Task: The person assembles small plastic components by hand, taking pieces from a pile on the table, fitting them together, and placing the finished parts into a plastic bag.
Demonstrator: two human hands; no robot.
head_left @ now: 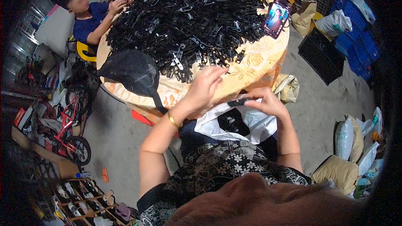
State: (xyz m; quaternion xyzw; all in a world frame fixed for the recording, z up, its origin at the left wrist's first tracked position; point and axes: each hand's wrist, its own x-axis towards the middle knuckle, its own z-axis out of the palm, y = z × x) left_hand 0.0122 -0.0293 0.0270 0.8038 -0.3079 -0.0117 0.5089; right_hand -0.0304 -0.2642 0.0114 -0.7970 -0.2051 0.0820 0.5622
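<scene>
A large heap of small black clip-like pieces [188, 12], some with shiny metal parts, covers much of the cloth-covered table [255, 60]. My left hand [204, 87] is over the table's near edge beside the heap, its fingers stretched out and nothing visible in them. Closed between thumb and fingers, my right hand [268, 100] holds a black clip-like piece [238, 102] above an open white bag [209, 129] at my lap. More black pieces [233, 122] lie inside the bag. A black mesh bag [132, 73] lies on the table left of my left hand.
A phone [276, 18] with a lit screen rests at the table's right side. Across at the left, another person [90, 21] has their hands at the heap. Blue crates [354, 37], filled sacks [337, 171], a red bicycle [69, 121] and a shoe rack [86, 203] stand around.
</scene>
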